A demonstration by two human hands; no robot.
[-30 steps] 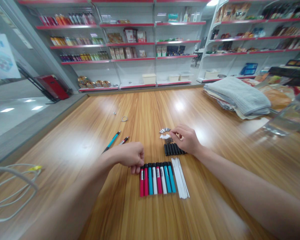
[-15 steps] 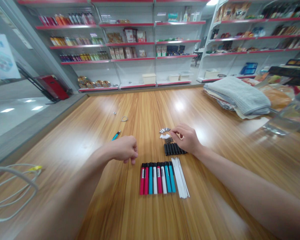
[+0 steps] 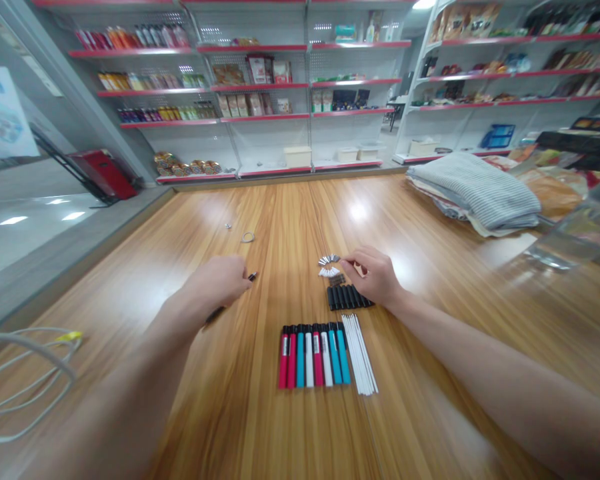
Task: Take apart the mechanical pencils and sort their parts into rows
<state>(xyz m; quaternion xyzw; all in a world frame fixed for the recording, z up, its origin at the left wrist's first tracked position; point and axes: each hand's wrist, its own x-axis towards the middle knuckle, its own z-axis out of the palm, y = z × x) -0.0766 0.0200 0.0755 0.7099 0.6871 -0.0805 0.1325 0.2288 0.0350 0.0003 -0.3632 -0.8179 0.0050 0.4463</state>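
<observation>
My left hand (image 3: pixel 219 283) lies knuckles up over two loose pens at the left, fingers curled down around them. A red-and-black pen tip (image 3: pixel 253 275) pokes out past the fingers, and a dark pen end (image 3: pixel 214 313) shows under the wrist. My right hand (image 3: pixel 376 277) rests beside small piles of silver tips (image 3: pixel 329 259) and white parts (image 3: pixel 329 271), thumb and forefinger pinched on something small. Below it lie black caps (image 3: pixel 347 297). Nearer me lie a row of red, teal and white pen barrels (image 3: pixel 313 357) and a bundle of white refills (image 3: pixel 360 363).
All of this sits on a wooden table (image 3: pixel 290 207). A small ring (image 3: pixel 249 237) lies farther back. Folded striped cloth (image 3: pixel 477 190) and a clear container (image 3: pixel 575 237) sit at the right. A grey cable (image 3: pixel 25 383) loops at the left edge. Stocked shop shelves (image 3: pixel 260 87) stand behind.
My left hand left the top of the pen barrel row and moved up and left onto the two loose pens, covering the teal one. My right hand barely moved.
</observation>
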